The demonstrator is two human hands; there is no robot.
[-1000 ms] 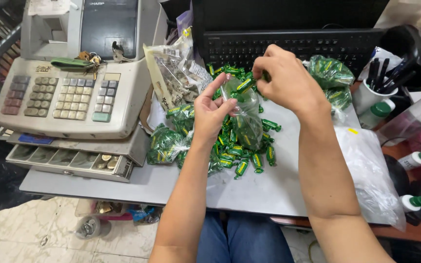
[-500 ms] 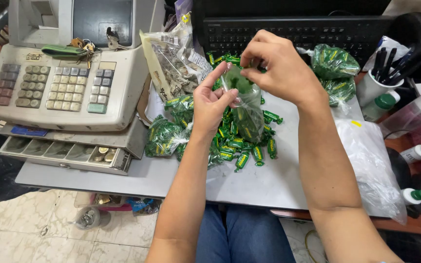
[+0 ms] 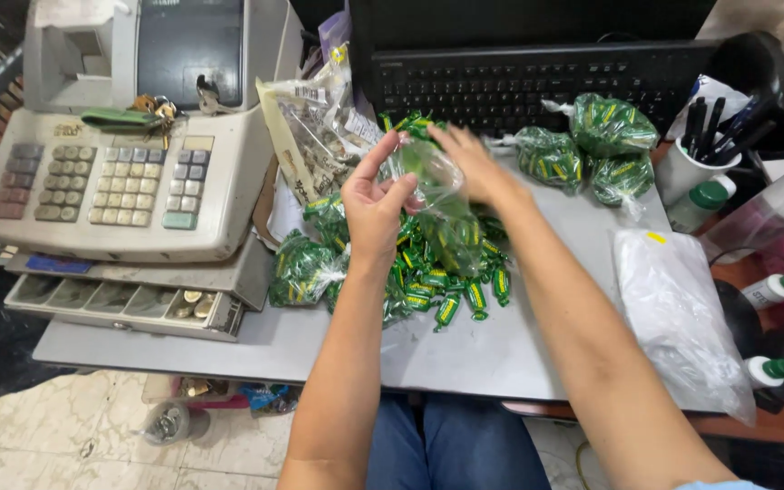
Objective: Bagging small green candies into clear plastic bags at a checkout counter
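A small clear plastic bag (image 3: 436, 195), part-filled with green wrapped candies, is held up above the grey bench (image 3: 537, 345). The left hand (image 3: 376, 204) is closed in a pinching grip on the bag's top edge, thumb and fingers pressed on the film. The right hand (image 3: 469, 159) is set against the bag's other side, its grip on the film partly hidden, so how tightly it is closed cannot be told. Directly beneath, a loose heap of green candies (image 3: 428, 277) is spread on the bench. Three filled, knotted bags (image 3: 592, 145) are seen near the black keyboard (image 3: 537, 82). A cash register (image 3: 129, 154) with its coin drawer (image 3: 120, 304) pulled out is seen on the left. A stack of empty clear bags (image 3: 682, 318) is laid to the right.
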